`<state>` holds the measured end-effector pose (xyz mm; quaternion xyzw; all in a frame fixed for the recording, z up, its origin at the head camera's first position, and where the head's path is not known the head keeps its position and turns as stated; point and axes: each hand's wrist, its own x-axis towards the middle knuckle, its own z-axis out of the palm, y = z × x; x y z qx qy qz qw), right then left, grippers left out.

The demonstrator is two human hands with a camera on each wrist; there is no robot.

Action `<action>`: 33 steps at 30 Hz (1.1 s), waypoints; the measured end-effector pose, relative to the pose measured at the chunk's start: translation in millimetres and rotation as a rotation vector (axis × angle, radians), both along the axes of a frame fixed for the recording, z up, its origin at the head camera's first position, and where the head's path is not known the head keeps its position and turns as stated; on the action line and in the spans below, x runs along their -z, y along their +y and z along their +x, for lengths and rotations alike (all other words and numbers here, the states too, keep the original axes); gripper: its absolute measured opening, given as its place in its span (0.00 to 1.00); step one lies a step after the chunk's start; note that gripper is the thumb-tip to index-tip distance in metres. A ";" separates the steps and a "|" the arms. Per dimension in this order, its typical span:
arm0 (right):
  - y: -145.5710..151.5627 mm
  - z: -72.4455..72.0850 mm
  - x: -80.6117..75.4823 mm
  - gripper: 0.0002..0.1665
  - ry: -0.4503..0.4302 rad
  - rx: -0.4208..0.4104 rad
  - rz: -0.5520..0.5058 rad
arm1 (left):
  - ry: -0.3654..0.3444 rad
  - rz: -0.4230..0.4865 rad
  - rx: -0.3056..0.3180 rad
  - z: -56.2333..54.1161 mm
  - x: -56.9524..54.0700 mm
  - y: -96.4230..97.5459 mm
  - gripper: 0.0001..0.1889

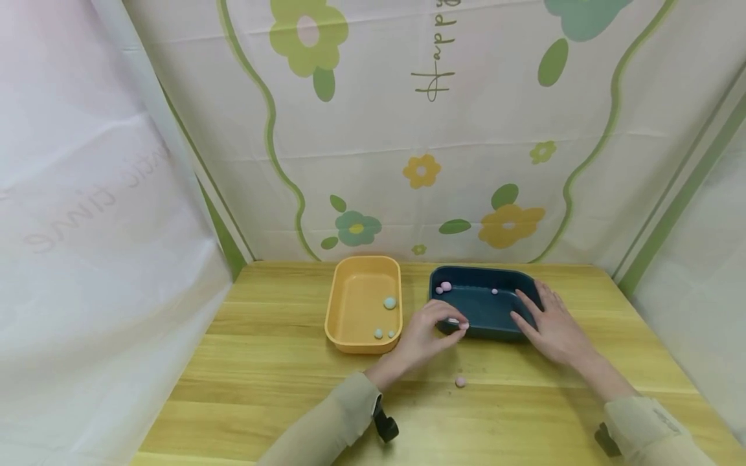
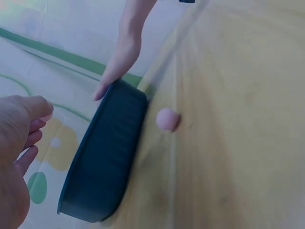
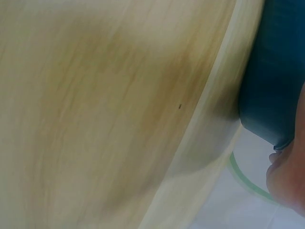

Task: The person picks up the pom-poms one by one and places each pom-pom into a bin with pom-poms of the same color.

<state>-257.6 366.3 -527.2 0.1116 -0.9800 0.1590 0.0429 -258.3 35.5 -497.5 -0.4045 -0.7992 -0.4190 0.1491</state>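
Observation:
Near the front left corner of the dark blue tray (image 1: 480, 333), my left hand (image 1: 424, 333) pinches a small pink ball (image 1: 464, 325) between thumb and fingertips. The left wrist view shows a bit of this ball at the fingertips of the left hand (image 2: 19, 138). My right hand (image 1: 556, 329) rests at the tray's right end with its fingers spread over the rim. Inside the tray lie pink balls (image 1: 445, 286) at the back left and a smaller one (image 1: 495, 291) toward the right. Another pink ball (image 1: 460, 382) sits on the table in front.
A yellow tray (image 1: 333, 310) stands left of the blue one, holding a larger pale green ball (image 1: 390, 302) and two smaller ones near its front right corner. Both trays are on a wooden table (image 1: 262, 369). A flower-printed white cloth (image 1: 361, 129) hangs behind it.

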 end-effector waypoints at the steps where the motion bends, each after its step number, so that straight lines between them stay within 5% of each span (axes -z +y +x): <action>1: -0.1 -0.1 0.5 0.46 0.002 0.001 0.003 | -0.003 0.002 0.003 -2.7 -1.5 2.0 0.06; 18: -0.2 -0.5 -1.6 0.45 0.021 0.013 -0.010 | 0.011 -0.025 -0.048 -37.1 5.4 33.2 0.07; 33: 0.0 -0.7 1.9 0.45 0.016 0.012 -0.012 | 0.001 -0.067 -0.108 -43.0 9.3 46.7 0.09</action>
